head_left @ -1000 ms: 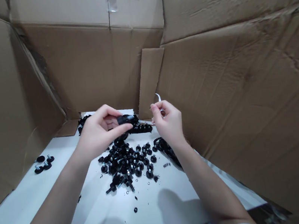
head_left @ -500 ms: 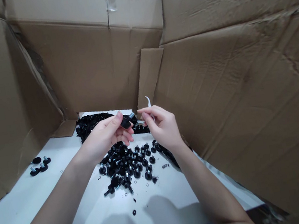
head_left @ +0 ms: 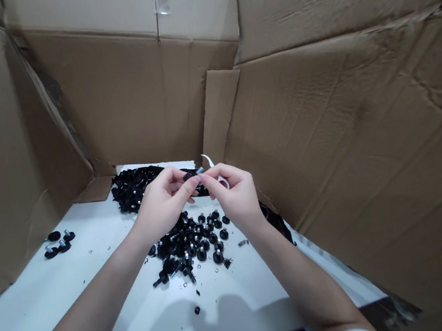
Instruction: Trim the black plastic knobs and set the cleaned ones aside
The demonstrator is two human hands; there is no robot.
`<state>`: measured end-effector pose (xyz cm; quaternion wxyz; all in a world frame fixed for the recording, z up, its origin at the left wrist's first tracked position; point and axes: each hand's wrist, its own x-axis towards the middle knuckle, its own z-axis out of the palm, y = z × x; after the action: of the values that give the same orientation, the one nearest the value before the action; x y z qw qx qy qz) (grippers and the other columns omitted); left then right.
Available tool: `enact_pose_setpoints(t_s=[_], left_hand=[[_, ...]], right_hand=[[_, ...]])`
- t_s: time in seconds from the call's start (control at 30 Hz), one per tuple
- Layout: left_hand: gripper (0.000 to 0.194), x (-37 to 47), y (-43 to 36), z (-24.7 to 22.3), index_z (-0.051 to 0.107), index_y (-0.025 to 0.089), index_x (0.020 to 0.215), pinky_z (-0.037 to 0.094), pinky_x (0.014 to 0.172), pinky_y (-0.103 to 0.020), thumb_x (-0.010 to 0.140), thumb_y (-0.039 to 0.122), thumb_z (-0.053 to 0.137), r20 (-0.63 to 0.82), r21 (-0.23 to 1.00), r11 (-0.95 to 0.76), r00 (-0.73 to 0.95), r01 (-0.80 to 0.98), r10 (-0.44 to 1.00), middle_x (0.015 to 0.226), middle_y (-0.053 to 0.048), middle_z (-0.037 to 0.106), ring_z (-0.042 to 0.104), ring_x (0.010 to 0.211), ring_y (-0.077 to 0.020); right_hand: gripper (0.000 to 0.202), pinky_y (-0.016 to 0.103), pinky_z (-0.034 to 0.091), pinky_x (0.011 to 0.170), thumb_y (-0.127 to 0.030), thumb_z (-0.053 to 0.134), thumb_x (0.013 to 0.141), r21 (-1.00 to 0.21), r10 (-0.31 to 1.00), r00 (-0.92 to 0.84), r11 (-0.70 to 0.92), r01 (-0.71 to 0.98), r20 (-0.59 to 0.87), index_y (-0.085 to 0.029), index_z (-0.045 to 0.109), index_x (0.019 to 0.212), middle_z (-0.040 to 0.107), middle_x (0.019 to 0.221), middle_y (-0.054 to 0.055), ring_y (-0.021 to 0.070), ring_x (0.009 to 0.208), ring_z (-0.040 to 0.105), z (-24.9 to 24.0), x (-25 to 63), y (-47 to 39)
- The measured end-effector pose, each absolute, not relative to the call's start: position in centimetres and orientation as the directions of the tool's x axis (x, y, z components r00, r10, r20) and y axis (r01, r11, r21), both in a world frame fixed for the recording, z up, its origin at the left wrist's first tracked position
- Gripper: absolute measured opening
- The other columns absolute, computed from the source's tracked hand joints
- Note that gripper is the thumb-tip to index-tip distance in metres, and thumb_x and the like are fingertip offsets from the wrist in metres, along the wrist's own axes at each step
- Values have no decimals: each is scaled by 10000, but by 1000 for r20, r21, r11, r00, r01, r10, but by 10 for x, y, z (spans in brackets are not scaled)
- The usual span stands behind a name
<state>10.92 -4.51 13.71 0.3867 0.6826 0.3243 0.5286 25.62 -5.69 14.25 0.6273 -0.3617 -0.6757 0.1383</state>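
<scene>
My left hand (head_left: 163, 200) pinches a black levelling foot (head_left: 189, 175) with a metal threaded stud (head_left: 199, 170) pointing up and right. Close against it, my right hand (head_left: 233, 188) is closed on a slim white tool (head_left: 207, 161) with a curved end. A white loop of that tool shows beside my right fingers; its working tip is hidden between the hands. Below both hands, a loose pile of similar black feet (head_left: 186, 241) with metal studs lies on the white table (head_left: 143, 312).
Behind my left hand is a larger heap of black parts (head_left: 127, 191). Several feet (head_left: 63, 245) stand apart at the left. Small black rings and shavings (head_left: 227, 263) lie around the pile. Cardboard walls (head_left: 125, 91) enclose the back and sides; a black bag (head_left: 276, 224) is at right.
My hands have come together at the levelling foot. The right hand and white tool have moved left to it, and my left fingers have turned around the foot.
</scene>
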Motion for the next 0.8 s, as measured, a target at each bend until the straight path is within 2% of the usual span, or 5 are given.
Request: enact_pose_setpoints(t_s=[0.17, 0.37, 0.47, 0.67, 0.8], left_hand=[[252, 103, -47, 141, 534, 187, 857, 527, 753, -291, 780, 388, 666, 619, 728, -655, 216, 200, 755, 880, -28, 652, 646, 826, -167], [258, 92, -46, 147, 514, 192, 817, 530, 688, -264, 747, 354, 702, 646, 643, -691, 250, 331, 721, 807, 1, 624, 625, 719, -137], [269, 88, -49, 151, 521, 192, 816, 525, 663, -249, 735, 355, 718, 654, 602, -718, 300, 349, 694, 826, 2, 617, 633, 722, -134], [269, 82, -50, 157, 517, 194, 792, 514, 704, -266, 743, 372, 713, 691, 542, -742, 293, 396, 661, 822, 4, 609, 643, 773, -149], [324, 79, -35, 152, 522, 193, 794, 496, 675, -269, 713, 433, 723, 620, 677, -677, 270, 290, 736, 754, 13, 594, 608, 714, -139]], right_hand=[[175, 248, 390, 544, -129, 584, 801, -298, 348, 13, 783, 546, 937, -180, 580, 634, 567, 608, -17, 95, 567, 477, 139, 252, -59], [169, 256, 372, 523, -131, 566, 811, -181, 275, -88, 808, 560, 957, -189, 581, 653, 510, 567, -28, 101, 552, 461, 140, 256, -60], [155, 255, 372, 529, -138, 579, 812, -221, 288, -27, 787, 576, 957, -193, 591, 668, 540, 594, -27, 99, 562, 470, 142, 260, -60], [169, 254, 364, 529, -194, 590, 806, -423, 423, 143, 702, 573, 895, -198, 582, 637, 554, 614, -33, 95, 560, 469, 144, 267, -50], [179, 251, 359, 528, -207, 586, 785, -540, 551, 160, 649, 536, 819, -193, 559, 609, 524, 608, -38, 89, 551, 455, 144, 269, -42]])
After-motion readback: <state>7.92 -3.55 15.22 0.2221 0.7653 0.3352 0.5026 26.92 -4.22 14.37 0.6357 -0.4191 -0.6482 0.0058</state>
